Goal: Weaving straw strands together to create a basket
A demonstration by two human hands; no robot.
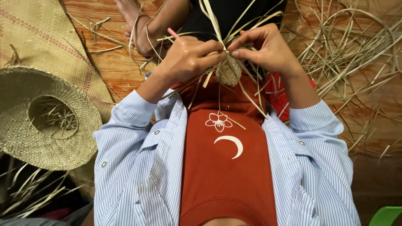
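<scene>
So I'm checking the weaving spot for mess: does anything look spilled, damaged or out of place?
Nothing looks damaged. Loose straw strips lie scattered on the wooden floor, as offcuts would. The finished woven hat lies crown down, intact. Both hands pinch the small woven piece.

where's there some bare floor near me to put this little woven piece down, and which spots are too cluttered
Barest is the wooden floor between the woven mat and your left hand, with only a few stray strips. The dark floor corner by your right sleeve is also open. Crowded: the pile of straw strips past your right hand, and the straw hat.
</scene>
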